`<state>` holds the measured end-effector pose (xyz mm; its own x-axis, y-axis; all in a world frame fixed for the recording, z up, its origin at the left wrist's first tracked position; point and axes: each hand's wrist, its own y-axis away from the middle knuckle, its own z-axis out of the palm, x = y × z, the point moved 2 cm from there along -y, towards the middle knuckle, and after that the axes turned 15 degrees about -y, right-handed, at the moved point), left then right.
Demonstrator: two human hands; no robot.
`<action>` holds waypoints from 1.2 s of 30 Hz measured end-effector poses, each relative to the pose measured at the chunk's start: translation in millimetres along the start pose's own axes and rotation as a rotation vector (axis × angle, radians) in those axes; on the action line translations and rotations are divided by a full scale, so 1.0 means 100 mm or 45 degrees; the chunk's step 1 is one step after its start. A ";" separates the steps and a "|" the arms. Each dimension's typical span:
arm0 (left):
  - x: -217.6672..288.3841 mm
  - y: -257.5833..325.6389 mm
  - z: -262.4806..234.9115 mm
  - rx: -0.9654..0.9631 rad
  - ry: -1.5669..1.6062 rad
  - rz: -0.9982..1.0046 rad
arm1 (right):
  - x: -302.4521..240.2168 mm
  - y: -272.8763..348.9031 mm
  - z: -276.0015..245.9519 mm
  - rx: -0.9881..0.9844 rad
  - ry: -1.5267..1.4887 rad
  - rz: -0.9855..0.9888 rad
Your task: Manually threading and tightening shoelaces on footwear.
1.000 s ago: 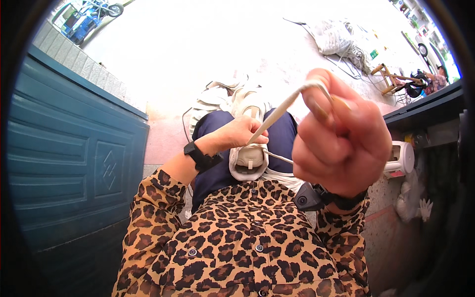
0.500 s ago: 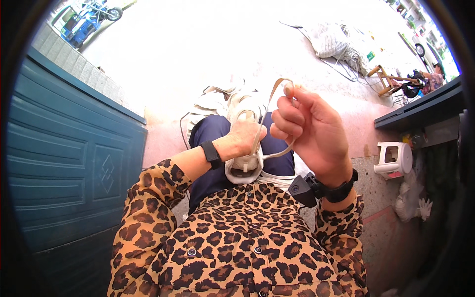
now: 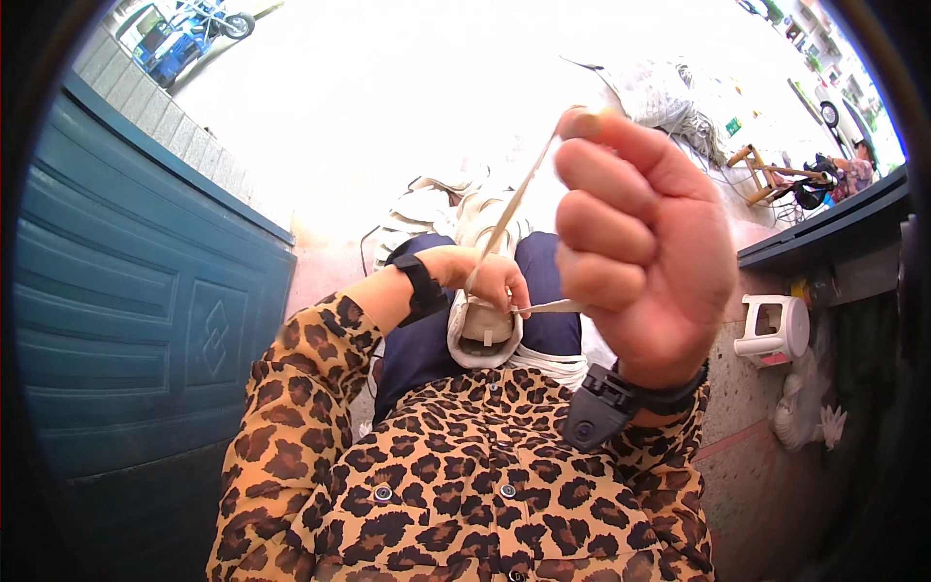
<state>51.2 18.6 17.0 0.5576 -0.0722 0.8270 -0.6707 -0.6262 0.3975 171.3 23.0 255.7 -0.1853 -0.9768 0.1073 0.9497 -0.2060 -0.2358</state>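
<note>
A cream-white shoe [image 3: 485,347] rests between my thighs with its heel opening toward me. My left hand [image 3: 495,279] is closed on the shoe's upper above that opening, its fingertips bent down by the eyelets and partly hidden. A flat beige shoelace [image 3: 512,211] runs taut from the shoe up to my right hand [image 3: 645,218]. That hand is raised, thumb and forefinger pinching the lace, the other fingers curled in. A second stretch of lace goes from beside the left fingertips to the underside of the right hand.
Several more pale shoe pieces [image 3: 427,209] lie beyond my knees, with a bundle of white laces [image 3: 553,367] by my right thigh. A blue panelled door [image 3: 116,291] stands at left. On the right are a white plastic stool [image 3: 773,330] and a wooden frame [image 3: 761,177].
My right hand has risen and come nearer, drawing the shoelace from a loose loop into a straight line. My left hand stays at the shoe.
</note>
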 end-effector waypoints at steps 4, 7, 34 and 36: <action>0.23 0.07 -0.05 0.140 -0.371 0.339 | 0.02 -0.04 0.06 -0.009 -0.038 0.075; 0.37 0.19 -0.03 0.215 -0.107 0.178 | -0.07 -0.09 -0.01 -0.018 0.093 0.098; -0.02 1.14 0.46 1.011 -0.103 -0.486 | -0.34 1.22 -2.07 0.819 2.626 0.038; 0.11 1.05 0.59 0.948 -0.028 -0.447 | -0.31 1.23 -2.15 0.871 2.649 -0.009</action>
<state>16.0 -93.4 43.9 0.6891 0.2130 0.6926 0.0399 -0.9655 0.2571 239.3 15.9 15.5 0.3262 0.2749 -0.9045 0.7788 -0.6205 0.0923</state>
